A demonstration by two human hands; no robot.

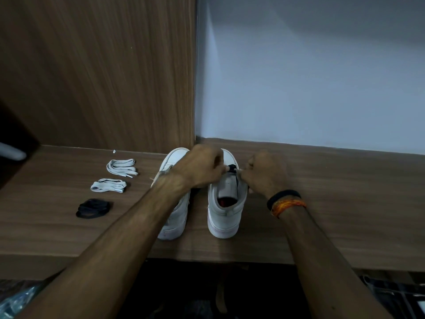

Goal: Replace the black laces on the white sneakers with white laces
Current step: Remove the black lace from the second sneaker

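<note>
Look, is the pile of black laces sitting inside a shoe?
No, the bundled black lace lies on the wooden shelf, left of both sneakers.

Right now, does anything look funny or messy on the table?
Only one small thing: a tiny white bit lies alone near the wooden back panel, apart from the two white lace bundles. It may be a lace tip, but it is too small to tell. Everything else looks tidy.
</note>
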